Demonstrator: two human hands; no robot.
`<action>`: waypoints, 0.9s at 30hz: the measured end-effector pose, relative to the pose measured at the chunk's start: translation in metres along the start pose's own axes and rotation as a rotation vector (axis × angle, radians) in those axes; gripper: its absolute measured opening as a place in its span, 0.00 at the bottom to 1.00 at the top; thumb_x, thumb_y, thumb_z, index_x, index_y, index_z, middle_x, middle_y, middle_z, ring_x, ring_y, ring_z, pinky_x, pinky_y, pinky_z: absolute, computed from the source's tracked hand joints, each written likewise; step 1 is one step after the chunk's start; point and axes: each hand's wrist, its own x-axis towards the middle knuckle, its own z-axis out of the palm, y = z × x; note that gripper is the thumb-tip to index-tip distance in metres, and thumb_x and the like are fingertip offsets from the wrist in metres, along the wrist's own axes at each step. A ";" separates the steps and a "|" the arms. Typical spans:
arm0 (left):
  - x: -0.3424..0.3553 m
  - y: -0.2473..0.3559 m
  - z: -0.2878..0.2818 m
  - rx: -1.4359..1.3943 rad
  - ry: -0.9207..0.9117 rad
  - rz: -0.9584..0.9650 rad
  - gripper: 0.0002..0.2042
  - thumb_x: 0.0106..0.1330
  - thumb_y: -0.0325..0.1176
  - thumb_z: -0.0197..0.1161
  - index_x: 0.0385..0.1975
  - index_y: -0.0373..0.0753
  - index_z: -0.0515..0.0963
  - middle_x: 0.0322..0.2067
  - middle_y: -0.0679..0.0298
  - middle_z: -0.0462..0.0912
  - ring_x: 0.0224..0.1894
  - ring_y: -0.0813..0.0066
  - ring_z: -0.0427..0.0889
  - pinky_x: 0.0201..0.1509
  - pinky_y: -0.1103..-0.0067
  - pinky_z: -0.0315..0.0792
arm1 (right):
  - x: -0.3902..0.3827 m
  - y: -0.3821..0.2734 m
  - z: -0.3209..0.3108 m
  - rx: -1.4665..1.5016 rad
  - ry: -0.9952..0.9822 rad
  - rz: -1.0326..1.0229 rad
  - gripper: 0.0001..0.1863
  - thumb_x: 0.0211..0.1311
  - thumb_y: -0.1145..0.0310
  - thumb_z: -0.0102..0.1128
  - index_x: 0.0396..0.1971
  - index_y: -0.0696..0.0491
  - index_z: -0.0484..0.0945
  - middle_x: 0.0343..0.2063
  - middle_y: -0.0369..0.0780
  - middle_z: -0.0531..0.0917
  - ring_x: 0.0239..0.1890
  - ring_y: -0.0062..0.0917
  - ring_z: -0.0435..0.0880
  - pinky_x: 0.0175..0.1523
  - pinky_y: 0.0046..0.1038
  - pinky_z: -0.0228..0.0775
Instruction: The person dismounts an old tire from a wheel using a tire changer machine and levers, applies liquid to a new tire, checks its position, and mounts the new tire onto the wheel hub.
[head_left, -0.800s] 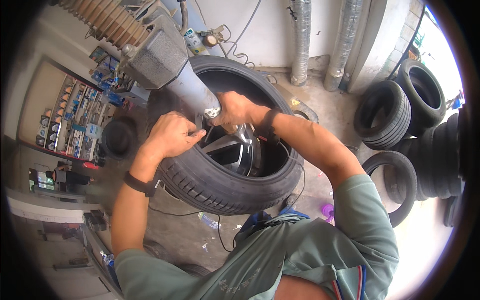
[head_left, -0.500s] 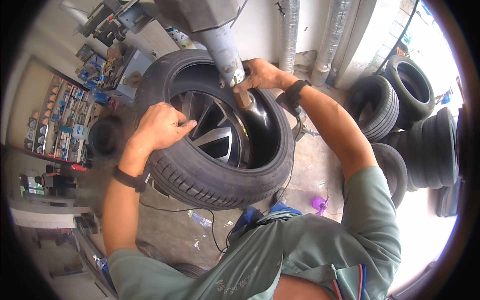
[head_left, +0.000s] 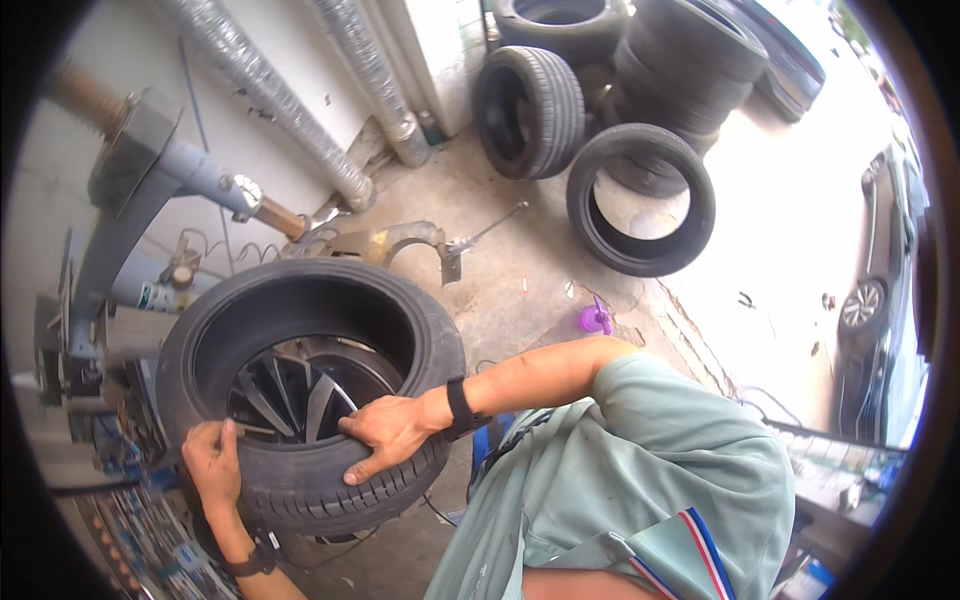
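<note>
A black tyre (head_left: 433,320) lies on its side around a black-and-silver alloy wheel (head_left: 322,405), whose spokes show through the opening. My right hand (head_left: 392,432) grips the near sidewall, its fingers over the inner edge and its thumb on the outside. At the tyre's near left side, my left hand (head_left: 212,468) holds the edge with curled fingers and a raised thumb. Behind the tyre, apart from both hands, stands the grey arm of a tyre-changing machine (head_left: 190,170) with a brownish end piece (head_left: 280,216).
Several stacked tyres (head_left: 680,65) stand at the back right, with a tyre (head_left: 530,112) and another leaning tyre (head_left: 640,260) before them. A purple object (head_left: 595,318) lies on the floor. Wrapped pipes (head_left: 270,95) run down the wall. A car (head_left: 870,320) is at far right.
My right hand has left the machine's arm and now grips the tyre's near side. That arm is out of the tyre's opening. The view has swung right.
</note>
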 end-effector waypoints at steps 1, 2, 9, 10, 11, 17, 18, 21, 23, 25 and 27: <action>-0.005 -0.007 -0.003 -0.105 0.023 0.022 0.10 0.67 0.29 0.60 0.26 0.29 0.81 0.26 0.53 0.83 0.32 0.57 0.81 0.41 0.70 0.72 | 0.000 -0.004 0.001 -0.018 0.025 -0.001 0.47 0.57 0.31 0.57 0.48 0.69 0.71 0.43 0.58 0.81 0.50 0.52 0.80 0.55 0.43 0.73; -0.010 -0.022 0.003 -0.249 0.083 -0.001 0.11 0.70 0.30 0.58 0.29 0.28 0.81 0.29 0.54 0.84 0.34 0.60 0.81 0.43 0.70 0.72 | -0.003 -0.009 -0.003 -0.013 0.018 0.038 0.48 0.57 0.31 0.57 0.48 0.69 0.72 0.42 0.58 0.81 0.49 0.52 0.80 0.54 0.43 0.73; -0.051 -0.058 0.014 -0.206 0.701 -0.131 0.17 0.70 0.37 0.54 0.38 0.24 0.78 0.40 0.46 0.81 0.41 0.50 0.76 0.59 0.58 0.66 | -0.010 -0.008 0.006 -0.028 0.128 0.135 0.50 0.55 0.29 0.56 0.49 0.70 0.73 0.39 0.60 0.83 0.47 0.53 0.82 0.54 0.42 0.74; -0.065 -0.073 0.012 -0.257 0.653 -0.331 0.19 0.69 0.39 0.54 0.46 0.26 0.77 0.46 0.46 0.80 0.47 0.51 0.76 0.62 0.59 0.65 | -0.011 -0.007 0.007 -0.018 0.120 0.136 0.50 0.54 0.28 0.56 0.50 0.69 0.74 0.40 0.60 0.83 0.47 0.53 0.82 0.54 0.42 0.74; -0.078 -0.088 0.012 -0.300 0.598 -0.536 0.23 0.69 0.41 0.54 0.54 0.28 0.76 0.52 0.46 0.79 0.52 0.52 0.76 0.65 0.60 0.64 | -0.012 -0.007 0.008 -0.009 0.107 0.134 0.50 0.54 0.28 0.56 0.51 0.68 0.74 0.40 0.60 0.83 0.47 0.54 0.82 0.55 0.43 0.74; -0.100 -0.072 0.036 -1.140 0.557 -0.680 0.30 0.69 0.46 0.50 0.65 0.32 0.68 0.67 0.50 0.67 0.67 0.55 0.65 0.73 0.64 0.54 | -0.010 -0.012 0.014 -0.027 0.158 0.186 0.47 0.53 0.30 0.57 0.46 0.66 0.78 0.40 0.59 0.83 0.47 0.53 0.82 0.55 0.43 0.74; -0.100 -0.076 0.038 -1.176 0.535 -0.645 0.32 0.70 0.50 0.50 0.66 0.29 0.66 0.68 0.51 0.65 0.68 0.54 0.64 0.74 0.64 0.53 | -0.012 -0.014 0.014 -0.005 0.171 0.187 0.45 0.54 0.31 0.58 0.46 0.66 0.79 0.41 0.58 0.83 0.48 0.52 0.82 0.55 0.43 0.73; -0.109 -0.078 0.049 -1.074 0.446 -0.445 0.37 0.70 0.58 0.50 0.67 0.31 0.63 0.69 0.53 0.63 0.69 0.55 0.63 0.75 0.64 0.52 | -0.017 -0.018 0.016 0.007 0.219 0.181 0.44 0.54 0.32 0.59 0.45 0.65 0.80 0.40 0.58 0.84 0.47 0.51 0.82 0.54 0.43 0.74; -0.111 -0.072 0.055 -1.045 0.419 -0.408 0.36 0.70 0.57 0.50 0.67 0.31 0.64 0.69 0.53 0.64 0.69 0.56 0.64 0.74 0.64 0.53 | -0.020 -0.021 0.017 -0.004 0.247 0.172 0.44 0.54 0.32 0.59 0.44 0.66 0.79 0.39 0.58 0.84 0.46 0.52 0.83 0.53 0.42 0.75; -0.107 -0.065 0.062 -1.085 0.399 -0.445 0.35 0.71 0.56 0.50 0.67 0.32 0.64 0.68 0.53 0.65 0.68 0.56 0.64 0.73 0.64 0.55 | -0.021 -0.027 0.017 -0.011 0.243 0.196 0.44 0.54 0.32 0.59 0.43 0.66 0.79 0.38 0.59 0.84 0.45 0.52 0.83 0.52 0.42 0.76; -0.103 -0.060 0.064 -1.129 0.379 -0.480 0.34 0.71 0.55 0.49 0.66 0.32 0.65 0.68 0.53 0.65 0.68 0.56 0.65 0.72 0.64 0.57 | -0.021 -0.027 0.021 -0.044 0.254 0.172 0.44 0.54 0.32 0.59 0.43 0.67 0.79 0.37 0.60 0.83 0.45 0.53 0.83 0.51 0.42 0.76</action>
